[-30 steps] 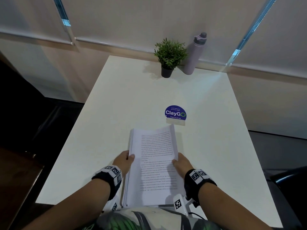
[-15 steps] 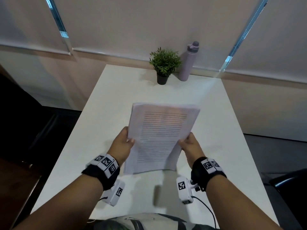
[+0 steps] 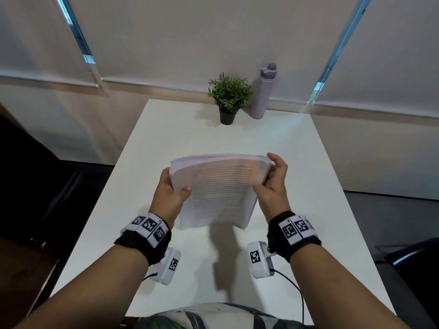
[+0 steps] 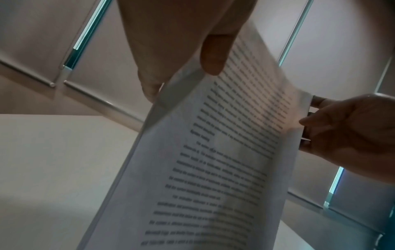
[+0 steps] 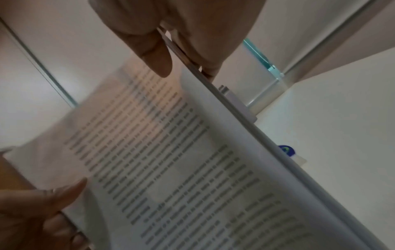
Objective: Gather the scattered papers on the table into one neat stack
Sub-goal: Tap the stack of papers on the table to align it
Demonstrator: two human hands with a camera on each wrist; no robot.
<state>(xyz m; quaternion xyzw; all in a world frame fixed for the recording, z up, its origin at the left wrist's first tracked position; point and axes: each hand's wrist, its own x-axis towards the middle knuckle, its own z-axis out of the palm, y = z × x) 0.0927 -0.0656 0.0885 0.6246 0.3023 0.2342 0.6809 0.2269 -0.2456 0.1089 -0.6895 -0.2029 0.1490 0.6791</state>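
Note:
A stack of printed papers [image 3: 219, 191] stands nearly upright above the white table [image 3: 297, 162], its lower edge near the tabletop. My left hand [image 3: 174, 188] grips the stack's left edge, thumb on the printed front. My right hand [image 3: 273, 179] grips the right edge near the top, fingers behind. In the left wrist view the papers [image 4: 213, 160] run from my left hand [image 4: 181, 50] across to my right hand [image 4: 346, 128]. From the right wrist the sheets [image 5: 171, 152] are pinched by my right hand [image 5: 175, 42], and my left hand [image 5: 42, 203] holds the far side.
A small potted plant [image 3: 228, 97] and a lilac bottle [image 3: 263, 91] stand at the table's far edge against the blinds. A blue round sign [image 5: 287, 150] shows behind the papers in the right wrist view. Dark chairs flank the table [image 3: 413, 255].
The stack lay flat on the table under both hands a second ago. Both hands have lifted it and tipped it upright, and slid up toward its top edge.

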